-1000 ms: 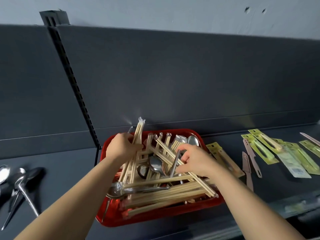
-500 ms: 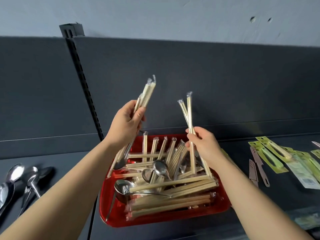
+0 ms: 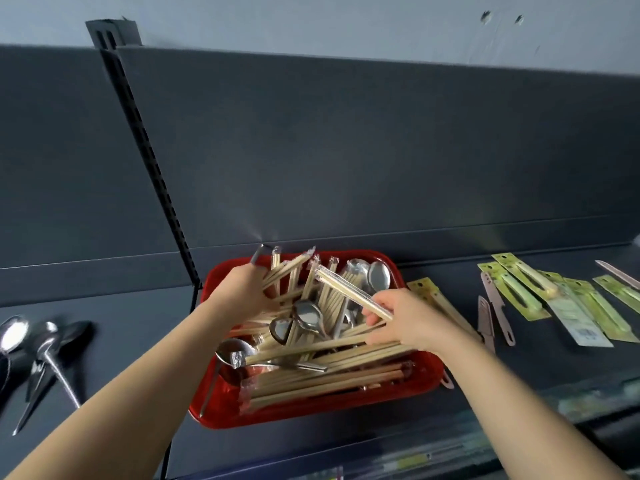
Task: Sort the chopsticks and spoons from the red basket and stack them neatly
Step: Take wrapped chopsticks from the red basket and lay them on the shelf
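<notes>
1. Red basket (image 3: 346, 415): lower centre of the frame, on the dark shelf (image 3: 131, 323). It holds a jumble of wrapped chopsticks (image 3: 329, 372) and steel spoons (image 3: 379, 277).
2. My left hand (image 3: 242, 296): over the basket's upper-left corner, fingers curled round a fan of chopstick packs (image 3: 287, 270) (a dark handle tip (image 3: 258, 256) pokes out above them).
3. My right hand (image 3: 412, 320): at the basket's right edge, fingers (image 3: 375, 301) pinching one wrapped pair (image 3: 346, 287), angled toward the upper left.
4. Loose spoons (image 3: 45, 344): far left, on the shelf.
5. Carded utensils (image 3: 512, 289): right, on the shelf.
</notes>
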`<move>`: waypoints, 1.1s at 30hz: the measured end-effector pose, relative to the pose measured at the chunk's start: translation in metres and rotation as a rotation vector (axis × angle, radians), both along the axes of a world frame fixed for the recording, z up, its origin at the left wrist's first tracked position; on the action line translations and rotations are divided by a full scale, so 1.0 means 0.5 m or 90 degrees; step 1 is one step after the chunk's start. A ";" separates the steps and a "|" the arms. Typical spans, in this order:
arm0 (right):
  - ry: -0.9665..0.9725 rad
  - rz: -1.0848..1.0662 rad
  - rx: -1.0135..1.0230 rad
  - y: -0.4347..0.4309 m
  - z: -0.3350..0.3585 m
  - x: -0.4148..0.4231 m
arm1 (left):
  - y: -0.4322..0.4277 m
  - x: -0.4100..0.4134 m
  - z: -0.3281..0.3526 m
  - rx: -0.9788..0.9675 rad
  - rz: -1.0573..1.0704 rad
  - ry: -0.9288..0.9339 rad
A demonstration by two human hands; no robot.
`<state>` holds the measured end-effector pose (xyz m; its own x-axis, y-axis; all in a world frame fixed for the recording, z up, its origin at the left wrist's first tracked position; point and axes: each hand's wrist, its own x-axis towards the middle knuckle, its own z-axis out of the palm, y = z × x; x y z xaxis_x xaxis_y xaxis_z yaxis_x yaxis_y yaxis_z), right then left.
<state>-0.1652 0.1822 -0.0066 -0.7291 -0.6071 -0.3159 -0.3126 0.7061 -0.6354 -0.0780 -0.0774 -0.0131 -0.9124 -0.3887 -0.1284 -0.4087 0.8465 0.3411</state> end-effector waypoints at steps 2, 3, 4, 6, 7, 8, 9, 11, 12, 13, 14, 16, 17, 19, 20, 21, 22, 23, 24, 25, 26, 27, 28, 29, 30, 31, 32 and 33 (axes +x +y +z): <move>0.014 0.011 0.005 -0.006 -0.002 0.005 | -0.003 0.007 0.006 0.024 0.031 0.018; 0.026 0.019 0.013 -0.010 -0.004 0.007 | -0.007 0.012 0.008 0.035 0.042 0.024; 0.035 0.027 0.021 -0.013 -0.006 0.009 | -0.011 0.017 0.011 0.050 0.051 0.028; 0.045 0.031 0.031 -0.017 -0.008 0.009 | -0.020 0.031 0.019 0.088 0.068 0.021; 0.046 0.033 0.034 -0.018 -0.006 0.009 | -0.025 0.039 0.024 0.107 0.075 0.011; 0.048 0.040 0.038 -0.020 -0.002 0.007 | -0.031 0.048 0.030 0.130 0.082 0.002; 0.051 0.050 0.041 -0.021 0.004 0.006 | -0.038 0.057 0.038 0.161 0.090 -0.002; 0.052 0.066 0.039 -0.024 0.017 0.001 | -0.056 0.077 0.057 0.229 0.107 0.005; 0.051 0.068 0.031 -0.024 0.019 -0.003 | -0.063 0.088 0.067 0.261 0.114 0.009; 0.050 0.065 0.017 -0.025 0.020 -0.006 | -0.069 0.099 0.075 0.296 0.119 0.016; 0.048 0.056 -0.002 -0.026 0.019 -0.008 | -0.073 0.110 0.081 0.336 0.125 0.033; 0.052 0.030 -0.039 -0.034 0.017 -0.013 | -0.073 0.127 0.088 0.412 0.140 0.088; 0.057 0.018 -0.058 -0.040 0.020 -0.011 | -0.071 0.135 0.090 0.437 0.140 0.112; 0.047 -0.004 -0.103 -0.059 0.027 -0.007 | -0.061 0.155 0.098 0.456 0.129 0.144; 0.032 -0.011 -0.126 -0.072 0.032 -0.003 | -0.058 0.166 0.102 0.454 0.128 0.160; 0.018 -0.013 -0.149 -0.087 0.040 0.004 | -0.057 0.177 0.104 0.453 0.134 0.182; 0.006 -0.013 -0.170 -0.103 0.047 0.012 | -0.058 0.188 0.105 0.453 0.148 0.211; -0.008 -0.007 -0.190 -0.129 0.053 0.023 | -0.066 0.206 0.105 0.454 0.174 0.248; -0.023 -0.009 -0.215 -0.151 0.057 0.034 | -0.072 0.219 0.105 0.457 0.198 0.282; -0.038 -0.014 -0.245 -0.167 0.061 0.043 | -0.076 0.227 0.103 0.471 0.224 0.310; -0.057 -0.010 -0.274 -0.193 0.064 0.055 | -0.085 0.243 0.102 0.489 0.259 0.345; -0.080 0.000 -0.299 -0.225 0.067 0.073 | -0.098 0.264 0.100 0.507 0.294 0.384; -0.101 0.012 -0.321 -0.258 0.071 0.092 | -0.112 0.286 0.100 0.516 0.324 0.417; -0.119 0.028 -0.335 -0.293 0.074 0.114 | -0.128 0.310 0.099 0.512 0.351 0.441; -0.134 0.047 -0.342 -0.331 0.075 0.138 | -0.145 0.338 0.098 0.498 0.378 0.454; -0.147 0.066 -0.343 -0.371 0.075 0.164 | -0.162 0.368 0.097 0.477 0.406 0.461; -0.154 0.087 -0.341 -0.412 0.071 0.192 | -0.180 0.400 0.096 0.456 0.436 0.467; -0.153 0.110 -0.335 -0.452 0.066 0.221 | -0.199 0.435 0.091 0.438 0.467 0.472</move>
<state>-0.0547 -0.0438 0.0263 -0.5516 -0.8298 -0.0841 -0.1996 0.2292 -0.9527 0.1392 -0.1770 0.0326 -0.4489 -0.8919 -0.0550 -0.2289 0.0553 0.9719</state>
